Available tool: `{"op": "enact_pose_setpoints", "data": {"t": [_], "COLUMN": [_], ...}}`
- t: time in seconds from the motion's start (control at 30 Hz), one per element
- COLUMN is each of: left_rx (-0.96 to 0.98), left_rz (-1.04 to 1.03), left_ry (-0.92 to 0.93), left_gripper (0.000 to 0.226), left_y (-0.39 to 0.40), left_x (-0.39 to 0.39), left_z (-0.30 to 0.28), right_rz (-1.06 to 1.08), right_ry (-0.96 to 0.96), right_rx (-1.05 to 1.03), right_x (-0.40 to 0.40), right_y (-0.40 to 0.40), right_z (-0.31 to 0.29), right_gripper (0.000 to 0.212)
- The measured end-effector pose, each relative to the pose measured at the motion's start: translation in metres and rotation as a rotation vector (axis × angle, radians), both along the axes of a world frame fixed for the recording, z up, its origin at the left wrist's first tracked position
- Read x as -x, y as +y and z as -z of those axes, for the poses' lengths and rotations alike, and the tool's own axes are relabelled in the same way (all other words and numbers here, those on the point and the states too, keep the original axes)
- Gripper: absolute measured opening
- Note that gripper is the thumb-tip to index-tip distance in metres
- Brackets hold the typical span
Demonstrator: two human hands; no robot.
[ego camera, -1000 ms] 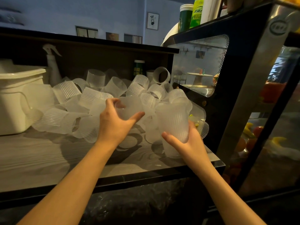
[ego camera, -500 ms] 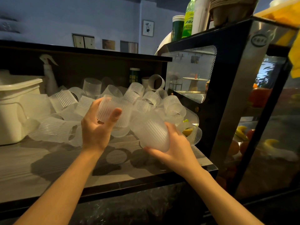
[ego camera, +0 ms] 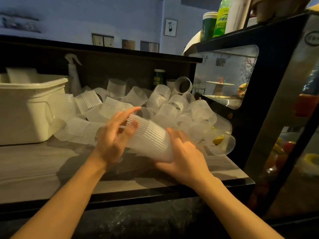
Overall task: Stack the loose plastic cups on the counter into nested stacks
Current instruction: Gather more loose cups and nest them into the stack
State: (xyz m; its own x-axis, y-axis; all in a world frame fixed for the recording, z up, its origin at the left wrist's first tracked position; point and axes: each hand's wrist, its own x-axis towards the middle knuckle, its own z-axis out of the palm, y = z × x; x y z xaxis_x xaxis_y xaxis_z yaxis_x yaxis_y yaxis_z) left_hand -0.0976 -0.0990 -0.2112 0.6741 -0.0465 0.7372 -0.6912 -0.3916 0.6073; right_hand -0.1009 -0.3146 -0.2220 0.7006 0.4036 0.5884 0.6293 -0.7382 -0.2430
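- My right hand [ego camera: 185,153] has its grip wrapped under and round the narrow end of a nested stack of ribbed cups [ego camera: 150,138], which lies tilted with its wide mouth up and to the left, held above the tabletop [ego camera: 34,163]
- My left hand [ego camera: 113,137] is at the mouth end of that stack, fingers [ego camera: 128,112] spread and mostly straight, its grip loose; motion blur hides whether they touch the rim
- Both forearms reach in from the near edge of the tabletop, which shows pale grey with a dark front lip
- Just behind my hands the loose cups [ego camera: 160,99] lie in a jumbled heap, most on their sides, some touching, spreading from the middle toward the right edge
- A white plastic tub [ego camera: 25,107] sits at the left, just beside the heap
- Behind the tub stands a white spray bottle [ego camera: 73,76], against the dark back panel
- A green canister [ego camera: 159,78] stands at the back, behind the heap
- To the right is a glass display case [ego camera: 241,80] with fruit blurred inside, and a green bottle [ego camera: 221,18] on top
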Motion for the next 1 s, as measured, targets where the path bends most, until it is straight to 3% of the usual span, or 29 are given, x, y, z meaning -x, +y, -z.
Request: {"op": "enact_pose_setpoints", "data": {"t": [0.1,0.2,0.3,0.4,0.57,0.7,0.8,0.9,1.0], "left_rx": [-0.220,-0.305,-0.175,-0.051,-0.478,-0.651,-0.770,-0.643,-0.241], "left_rz": [-0.023,-0.069,-0.318,-0.607,-0.803,-0.977,-0.963,-0.863,-0.672], "left_ry": [-0.008,-0.022,-0.213,-0.199,-0.080,0.063,0.111,-0.003,-0.114], "left_gripper": [0.070,0.066,0.063,0.057,0.090,0.117,0.120,0.098,0.074], "left_y": [-0.009,-0.014,-0.005,0.018,0.032,0.029,0.026,0.027,0.030], "left_x": [0.001,0.003,0.003,-0.002,-0.012,-0.022,-0.030,-0.034,-0.032], "left_z": [0.006,0.007,0.001,-0.001,0.007,-0.007,-0.020,-0.012,-0.009], "right_rz": [-0.014,-0.002,0.006,0.027,0.033,0.005,0.007,0.027,0.058], "right_ry": [-0.049,-0.047,0.013,0.030,0.054,0.059,0.055,0.049,0.003], "right_rx": [0.001,-0.048,-0.214,-0.358,-0.405,-0.352,-0.299,-0.258,-0.240], "right_x": [-0.003,-0.004,-0.003,-0.002,-0.002,-0.001,0.000,0.002,0.001], "right_y": [0.006,0.006,0.002,-0.002,-0.002,0.001,0.002,0.003,0.003], "right_z": [0.007,0.012,0.011,0.010,0.012,0.011,0.010,0.009,0.010], "right_gripper": [0.088,0.092,0.090,0.090,0.093,0.089,0.086,0.087,0.087]}}
